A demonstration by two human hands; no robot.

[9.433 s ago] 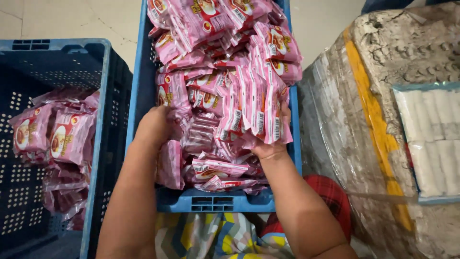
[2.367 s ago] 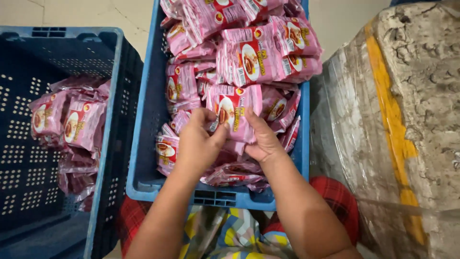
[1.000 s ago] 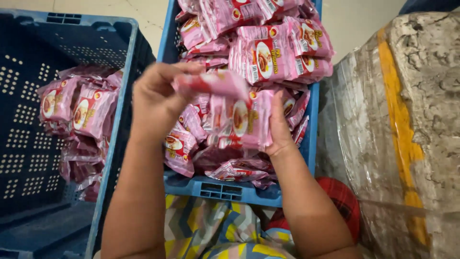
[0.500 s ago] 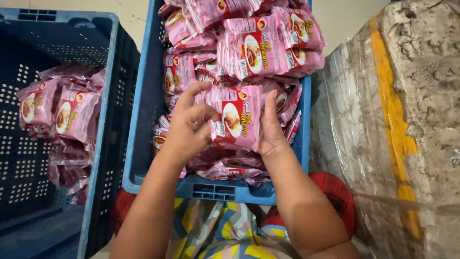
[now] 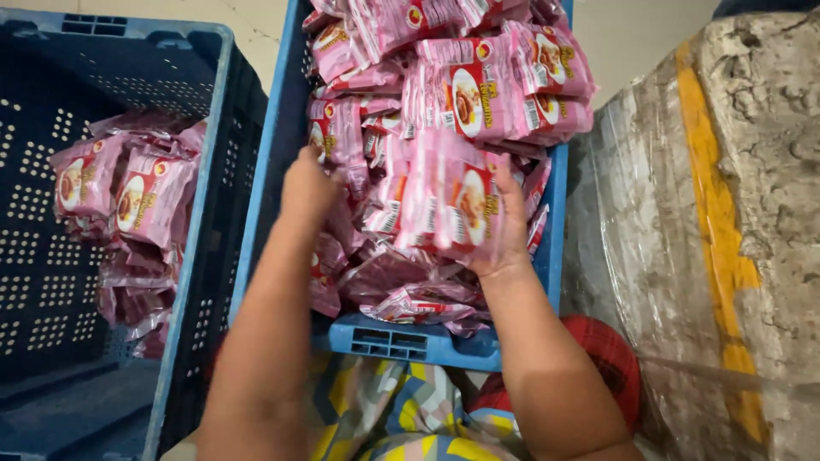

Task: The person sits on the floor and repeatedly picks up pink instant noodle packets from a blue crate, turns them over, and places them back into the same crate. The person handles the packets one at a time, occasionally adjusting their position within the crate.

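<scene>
Hands: right (image 5: 504, 230) grips glossy pink packets (image 5: 453, 205); left (image 5: 307, 183) among.

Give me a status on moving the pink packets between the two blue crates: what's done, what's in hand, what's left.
Done: a small pile of pink packets lies in the dark blue crate on the left. In hand: the right hand props up a stack of packets on edge, while the left hand reaches into the heap. Left: the lighter blue crate is heaped full, so most remains.
</scene>
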